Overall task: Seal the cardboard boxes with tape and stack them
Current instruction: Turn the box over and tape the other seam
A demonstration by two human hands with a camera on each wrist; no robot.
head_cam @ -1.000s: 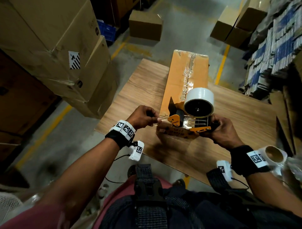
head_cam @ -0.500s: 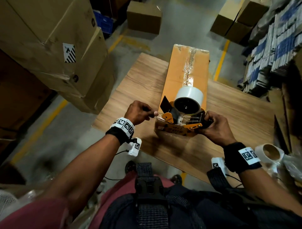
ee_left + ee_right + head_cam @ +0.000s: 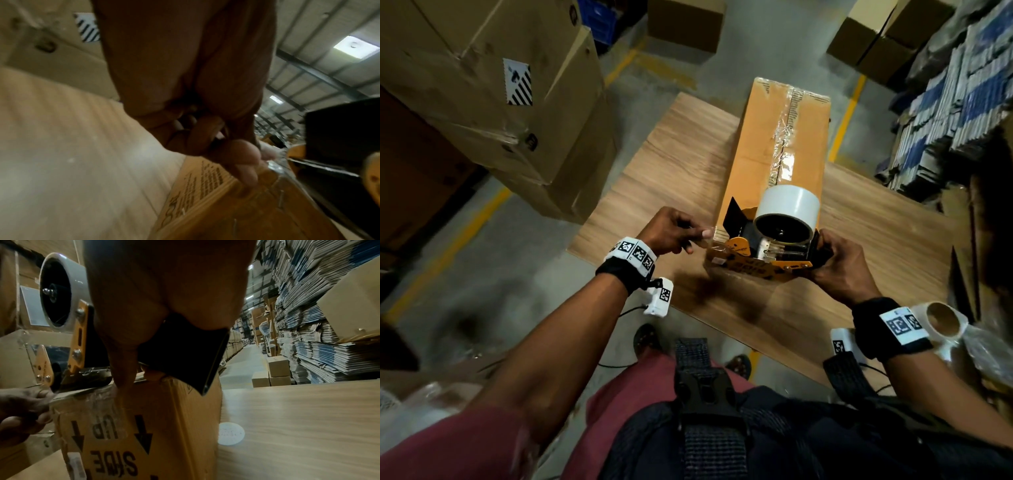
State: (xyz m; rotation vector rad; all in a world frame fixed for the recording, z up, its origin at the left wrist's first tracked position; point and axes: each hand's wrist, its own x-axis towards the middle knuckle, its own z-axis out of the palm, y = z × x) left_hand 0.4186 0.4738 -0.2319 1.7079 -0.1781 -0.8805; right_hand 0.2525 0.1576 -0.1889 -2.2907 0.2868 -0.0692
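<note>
1. Head view: a long brown cardboard box [image 3: 774,161] is seen lying on a wood-grain table [image 3: 678,178], its near end toward the person. An orange and black tape dispenser [image 3: 763,253] carrying a white tape roll [image 3: 787,209] is set on that near end. The black handle of the dispenser is gripped by the right hand [image 3: 839,270], which lies at 3 o'clock of the tool. The left hand [image 3: 671,234] lies at 9 o'clock of the tool, its thumb and forefinger pinched on the clear tape end [image 3: 710,240] drawn out toward the box's near left corner. A spare white tape roll [image 3: 941,322] is seen at 4 o'clock of the right hand.

2. Left wrist view: the fingers [image 3: 244,168] are shown curled and pinched together just above the printed box edge [image 3: 205,186], with the dispenser at 3 o'clock; the tape itself is too blurred to be made out.

3. Right wrist view: the right hand [image 3: 164,305] is wrapped round the black handle [image 3: 185,353] above the box's end face, printed "SIDE UP" [image 3: 115,443]. The left hand [image 3: 22,410] is seen at 8 o'clock, pinching the tape.
</note>
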